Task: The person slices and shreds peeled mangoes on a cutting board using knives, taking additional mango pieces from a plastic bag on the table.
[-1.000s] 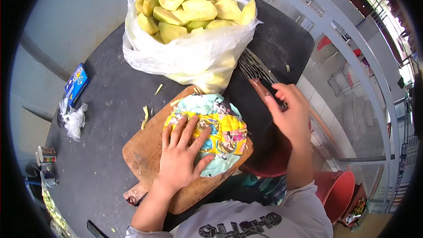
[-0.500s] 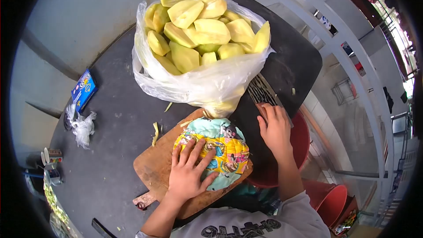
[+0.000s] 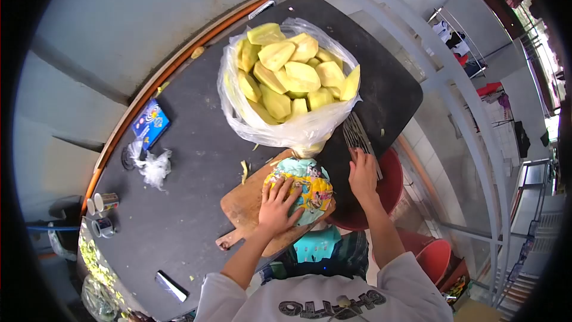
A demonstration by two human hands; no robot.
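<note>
My left hand [image 3: 277, 207] lies with its fingers spread on a quilted cloth [image 3: 314, 192], teal and yellow with printed figures. The cloth rests on a wooden cutting board [image 3: 241, 201] with a handle. My right hand [image 3: 362, 176] is closed at the brown handle of a tool with a striped, slatted-looking blade [image 3: 356, 133], which lies at the table's right edge. Beyond the board stands a white plastic bag [image 3: 250, 129] full of peeled yellow-green pieces [image 3: 302, 77].
On the black table [image 3: 179, 226] are a blue packet [image 3: 151, 123], a crumpled clear bag [image 3: 155, 169], cups [image 3: 106, 202] and a phone [image 3: 171, 286]. A red basin [image 3: 390, 183] sits below the right edge, with another red container [image 3: 434, 260] nearer me. Metal railing runs at the right.
My right hand has come down onto the tool's handle from hovering near it. My left hand stays on the cloth. The view has shifted, showing more of the table.
</note>
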